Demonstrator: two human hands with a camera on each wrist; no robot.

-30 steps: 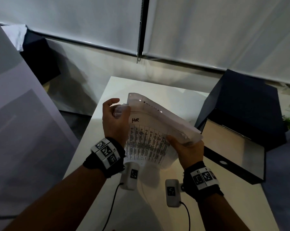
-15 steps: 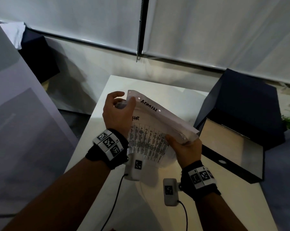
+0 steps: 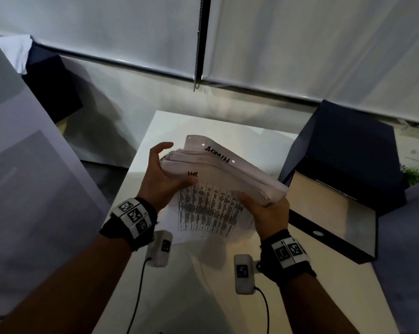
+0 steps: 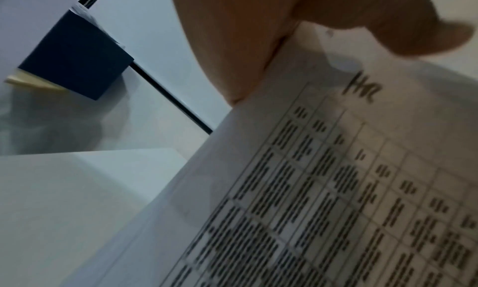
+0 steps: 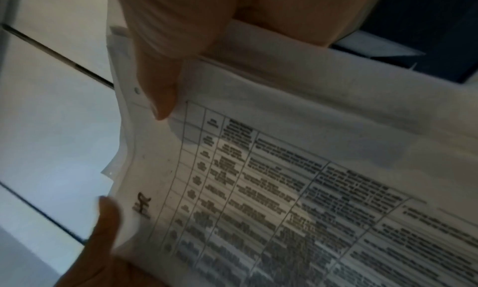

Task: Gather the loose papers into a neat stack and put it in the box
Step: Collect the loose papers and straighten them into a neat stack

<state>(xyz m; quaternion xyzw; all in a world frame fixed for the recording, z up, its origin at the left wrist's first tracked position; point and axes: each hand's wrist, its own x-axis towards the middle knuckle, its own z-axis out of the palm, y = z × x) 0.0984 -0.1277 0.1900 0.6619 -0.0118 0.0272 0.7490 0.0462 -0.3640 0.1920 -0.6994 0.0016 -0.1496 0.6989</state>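
Observation:
A thick stack of papers (image 3: 218,174) is held up above the white table (image 3: 179,297). Its front sheet carries a printed table and a handwritten "HR" (image 4: 362,91); a rear sheet reads "ADMIN". My left hand (image 3: 165,172) grips the stack's left end, thumb (image 4: 388,25) on the front sheet. My right hand (image 3: 268,210) grips the lower right corner, thumb (image 5: 160,66) pressed on the front. The dark blue box (image 3: 324,239) stands open at the table's right, lid raised, tan inside, just right of the stack.
A second dark box (image 3: 51,88) with a white cloth sits at the back left, lower than the table. A grey panel (image 3: 23,177) rises along the left. Window blinds with a chain (image 3: 198,44) fill the back. A green plant (image 3: 418,169) shows at the right.
The stack has tipped so its top edge faces me, showing the sheet edges and the "ADMIN" label. My left hand slid along the left end; the right hand kept its grip.

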